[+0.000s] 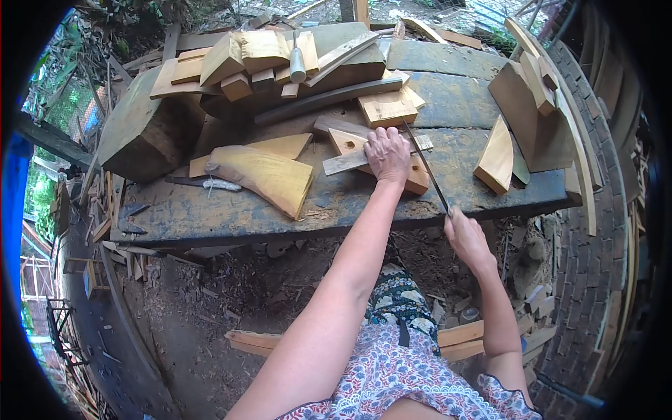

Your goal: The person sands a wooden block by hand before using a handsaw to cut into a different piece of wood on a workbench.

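Observation:
My left hand [388, 154] presses down with curled fingers on a thin wooden strip [341, 163]. The strip lies across a wooden block [418, 175] with round holes in it, on the worn workbench. My right hand [467, 236] is closed around the near end of a saw [435, 180], hiding its handle. Seen nearly edge-on, the saw's thin dark blade slants away from me and crosses the strip just right of my left hand. Beyond the blade's far end sits a pale wood block [387, 110].
Curved wood pieces [269, 176] and a knife with a wrapped handle [222, 185] lie left on the workbench [231, 222]. Behind them, cut blocks and a chisel [297, 66] top a heavy beam [150, 129]. A wedge [495, 157] and leaning boards [532, 115] stand right.

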The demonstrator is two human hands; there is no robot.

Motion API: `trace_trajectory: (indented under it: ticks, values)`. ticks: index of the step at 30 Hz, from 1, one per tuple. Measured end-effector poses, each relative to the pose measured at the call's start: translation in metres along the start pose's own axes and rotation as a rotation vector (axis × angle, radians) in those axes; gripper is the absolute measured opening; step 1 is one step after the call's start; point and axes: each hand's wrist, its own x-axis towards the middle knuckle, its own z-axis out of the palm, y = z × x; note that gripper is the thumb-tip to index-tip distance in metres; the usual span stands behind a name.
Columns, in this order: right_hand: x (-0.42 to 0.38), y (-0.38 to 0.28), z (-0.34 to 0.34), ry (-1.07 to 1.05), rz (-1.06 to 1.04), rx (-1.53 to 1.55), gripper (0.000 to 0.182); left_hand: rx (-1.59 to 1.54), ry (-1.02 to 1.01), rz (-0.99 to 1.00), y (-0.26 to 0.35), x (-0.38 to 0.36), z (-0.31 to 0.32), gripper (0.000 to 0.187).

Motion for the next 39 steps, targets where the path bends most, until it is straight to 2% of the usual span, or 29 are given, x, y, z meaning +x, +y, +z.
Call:
trace_trajectory:
  ticks: [6, 17, 26, 34, 39]
  values:
    - [-0.025, 0.009, -0.004, -0.003, 0.058, 0.005, 0.018, 0.008, 0.000, 0.007, 0.000, -0.001, 0.001, 0.017]
    - [0.051, 0.000, 0.019, 0.134, -0.089, 0.064, 0.019, 0.005, 0.006, 0.005, 0.001, -0.001, 0.000, 0.018]
    - [-0.019, 0.004, 0.001, 0.030, 0.032, 0.019, 0.020, -0.030, -0.004, 0.000, 0.000, -0.001, 0.001, 0.018]
    - [0.042, -0.006, 0.008, 0.085, -0.036, -0.002, 0.021, 0.005, 0.015, 0.003, 0.000, 0.000, 0.001, 0.018]
    - [0.029, -0.002, 0.005, 0.060, -0.048, 0.015, 0.021, 0.020, 0.003, -0.001, 0.000, 0.001, 0.002, 0.018]
